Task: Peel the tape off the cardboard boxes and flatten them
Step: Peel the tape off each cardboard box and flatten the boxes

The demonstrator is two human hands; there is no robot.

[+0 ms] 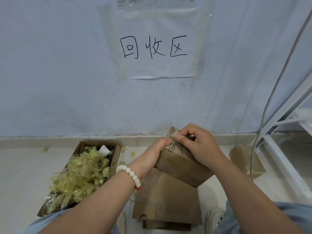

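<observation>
left hand (152,157) grips cardboard box (179,163); right hand (196,144) seemingly pinches tape atop it

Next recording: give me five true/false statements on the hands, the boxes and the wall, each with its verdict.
1. The left hand and right hand grip the same box. True.
2. The scrap box sits on the person's right. False: it is on the left.
3. Flattened cardboard lies on the floor below the box. True.
4. The bracelet is on the right wrist. False: it is on the left wrist.
5. The wall is bare. False: a handwritten sign is taped to it.
</observation>
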